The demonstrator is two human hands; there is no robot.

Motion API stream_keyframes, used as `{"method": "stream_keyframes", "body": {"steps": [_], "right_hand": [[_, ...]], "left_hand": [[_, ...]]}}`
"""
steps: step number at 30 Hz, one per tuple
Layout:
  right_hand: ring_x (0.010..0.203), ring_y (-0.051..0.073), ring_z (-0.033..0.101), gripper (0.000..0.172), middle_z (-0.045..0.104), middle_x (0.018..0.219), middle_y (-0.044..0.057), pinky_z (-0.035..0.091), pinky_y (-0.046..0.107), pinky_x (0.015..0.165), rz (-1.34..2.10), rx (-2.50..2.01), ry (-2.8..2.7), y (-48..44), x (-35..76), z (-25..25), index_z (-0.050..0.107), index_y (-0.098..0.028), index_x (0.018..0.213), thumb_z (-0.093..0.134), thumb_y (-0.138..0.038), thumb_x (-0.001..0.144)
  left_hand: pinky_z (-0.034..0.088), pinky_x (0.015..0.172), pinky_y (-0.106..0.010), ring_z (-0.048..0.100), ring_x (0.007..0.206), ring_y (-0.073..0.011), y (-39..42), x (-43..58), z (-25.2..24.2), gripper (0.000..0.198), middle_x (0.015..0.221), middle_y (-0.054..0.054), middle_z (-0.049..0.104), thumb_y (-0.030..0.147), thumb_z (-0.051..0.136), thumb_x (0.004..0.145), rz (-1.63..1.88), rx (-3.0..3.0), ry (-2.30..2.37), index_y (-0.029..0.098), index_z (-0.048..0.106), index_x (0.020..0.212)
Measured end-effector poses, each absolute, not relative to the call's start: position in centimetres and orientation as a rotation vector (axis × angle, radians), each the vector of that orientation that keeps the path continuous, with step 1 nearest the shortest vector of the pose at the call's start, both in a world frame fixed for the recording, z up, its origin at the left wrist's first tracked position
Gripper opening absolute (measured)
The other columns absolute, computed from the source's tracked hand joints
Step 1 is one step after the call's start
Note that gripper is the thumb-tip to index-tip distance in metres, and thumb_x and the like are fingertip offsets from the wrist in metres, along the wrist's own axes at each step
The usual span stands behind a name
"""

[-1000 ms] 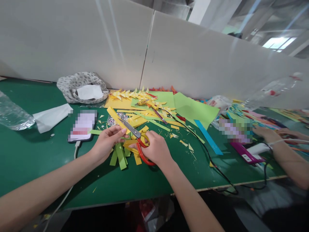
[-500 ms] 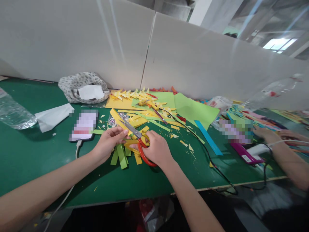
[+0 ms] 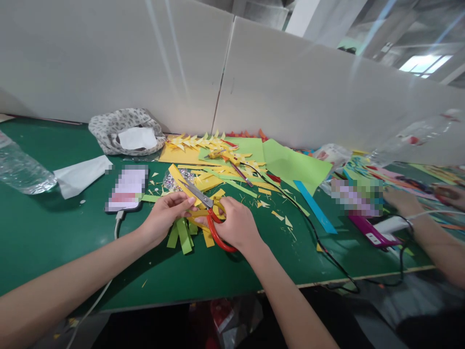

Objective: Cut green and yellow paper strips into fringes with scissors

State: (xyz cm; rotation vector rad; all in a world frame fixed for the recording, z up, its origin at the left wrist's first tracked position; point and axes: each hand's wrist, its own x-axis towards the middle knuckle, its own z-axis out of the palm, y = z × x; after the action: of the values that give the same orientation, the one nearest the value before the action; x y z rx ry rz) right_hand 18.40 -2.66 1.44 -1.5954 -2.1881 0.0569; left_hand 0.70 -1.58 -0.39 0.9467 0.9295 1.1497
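Observation:
My left hand point(image 3: 171, 209) pinches a yellow paper strip point(image 3: 177, 175), which slants up and away from the fingers. My right hand point(image 3: 238, 224) grips a pair of scissors point(image 3: 217, 236) with red and yellow handles. The scissor blades lie along the strip, close to my left fingertips; I cannot tell whether they are cutting. Under both hands sits a bundle of green strips point(image 3: 184, 237) mixed with yellow ones. Just beyond the strip is a clear bag of small shiny beads point(image 3: 170, 182).
A phone point(image 3: 128, 186) on a white cable lies left, near a water bottle point(image 3: 25, 167). A yellow glue gun point(image 3: 220, 154) rests on green paper point(image 3: 298, 162), its black cord crossing the table. At right, a co-worker's hands point(image 3: 403, 202) are near a purple power bank-like object point(image 3: 374, 232).
My hands, the scissors and the strip have barely moved. At the right, a co-worker's farther hand has shifted right.

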Motion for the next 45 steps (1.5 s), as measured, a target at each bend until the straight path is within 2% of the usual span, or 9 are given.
{"method": "stream_keyframes", "body": {"steps": [13, 26, 28, 31, 34, 36, 39, 42, 45], "right_hand": [[0.053, 0.010, 0.039, 0.039, 0.046, 0.060, -0.002, 0.029, 0.023, 0.051, 0.151, -1.538, -2.110, -2.5, 18.3, 1.1, 0.037, -0.020, 0.059, 0.058, -0.052, 0.067], [0.060, 0.012, 0.047, 0.032, 0.052, 0.077, -0.001, 0.032, 0.023, 0.053, 0.252, -1.609, -1.969, -2.2, 18.5, 1.3, 0.042, -0.021, 0.076, 0.055, -0.050, 0.069], [0.058, 0.011, 0.046, 0.031, 0.051, 0.071, -0.002, 0.032, 0.023, 0.052, 0.337, -1.592, -1.872, -2.1, 18.5, 1.3, 0.042, -0.021, 0.072, 0.057, -0.048, 0.068], [0.054, 0.010, 0.044, 0.029, 0.048, 0.060, -0.005, 0.034, 0.022, 0.050, 0.667, -1.503, -1.676, -2.0, 18.4, 1.3, 0.042, -0.021, 0.065, 0.060, -0.043, 0.066], [0.057, 0.011, 0.050, 0.027, 0.055, 0.064, -0.002, 0.041, 0.024, 0.054, 1.046, -1.321, -1.482, -1.9, 17.9, 1.3, 0.046, -0.020, 0.068, 0.065, -0.038, 0.061], [0.059, 0.012, 0.053, 0.028, 0.058, 0.067, -0.001, 0.044, 0.026, 0.058, 1.177, -1.233, -1.418, -1.9, 17.6, 1.3, 0.047, -0.019, 0.069, 0.069, -0.034, 0.057], [0.057, 0.011, 0.052, 0.028, 0.059, 0.066, -0.002, 0.044, 0.026, 0.058, 1.209, -1.209, -1.384, -1.7, 17.8, 1.6, 0.048, -0.019, 0.068, 0.070, -0.030, 0.054], [0.050, 0.008, 0.048, 0.029, 0.059, 0.066, -0.002, 0.041, 0.023, 0.051, 1.154, -1.275, -1.291, -1.0, 19.2, 2.0, 0.048, -0.019, 0.068, 0.071, -0.027, 0.053], [0.046, 0.007, 0.045, 0.030, 0.059, 0.065, -0.003, 0.037, 0.021, 0.045, 1.037, -1.408, -1.147, -0.1, 21.3, 2.3, 0.050, -0.018, 0.069, 0.072, -0.027, 0.052]], "left_hand": [[0.047, 0.059, -0.017, 0.061, 0.067, -0.0091, -1.5, 0.6, -0.1, 0.012, 0.068, 0.001, 0.064, 0.026, 0.070, 0.067, 1.161, 0.917, 0.917, 0.017, 0.064, 0.072], [0.048, 0.056, -0.017, 0.062, 0.065, -0.0098, -1.4, 0.7, -0.5, 0.014, 0.065, 0.001, 0.065, 0.026, 0.072, 0.065, 1.134, 0.886, 0.952, 0.017, 0.064, 0.070], [0.048, 0.056, -0.017, 0.062, 0.065, -0.0101, -1.4, 0.7, -0.4, 0.013, 0.065, 0.001, 0.065, 0.026, 0.072, 0.064, 1.132, 0.885, 0.957, 0.018, 0.064, 0.069], [0.049, 0.056, -0.018, 0.063, 0.064, -0.0114, -1.5, 0.7, -0.4, 0.012, 0.065, 0.001, 0.065, 0.027, 0.072, 0.064, 1.115, 0.916, 0.976, 0.019, 0.065, 0.068], [0.049, 0.054, -0.020, 0.064, 0.062, -0.0138, -1.7, 0.9, -0.5, 0.012, 0.064, -0.001, 0.066, 0.027, 0.073, 0.062, 1.053, 0.995, 0.999, 0.019, 0.065, 0.067], [0.048, 0.052, -0.021, 0.064, 0.063, -0.0154, -1.9, 1.0, -0.4, 0.011, 0.064, -0.003, 0.066, 0.027, 0.073, 0.062, 1.006, 1.058, 1.006, 0.019, 0.066, 0.066], [0.047, 0.053, -0.022, 0.064, 0.067, -0.0170, -2.0, 0.9, -0.1, 0.012, 0.069, -0.005, 0.068, 0.031, 0.070, 0.065, 0.953, 1.170, 1.027, 0.020, 0.067, 0.070], [0.046, 0.056, -0.023, 0.062, 0.070, -0.0170, -1.8, 0.5, 0.4, 0.017, 0.077, -0.005, 0.068, 0.036, 0.061, 0.073, 0.954, 1.353, 1.095, 0.021, 0.068, 0.078], [0.043, 0.059, -0.023, 0.058, 0.069, -0.0170, -1.4, -0.2, 1.0, 0.023, 0.074, -0.004, 0.066, 0.037, 0.051, 0.079, 1.047, 1.629, 1.160, 0.021, 0.066, 0.072]]}}
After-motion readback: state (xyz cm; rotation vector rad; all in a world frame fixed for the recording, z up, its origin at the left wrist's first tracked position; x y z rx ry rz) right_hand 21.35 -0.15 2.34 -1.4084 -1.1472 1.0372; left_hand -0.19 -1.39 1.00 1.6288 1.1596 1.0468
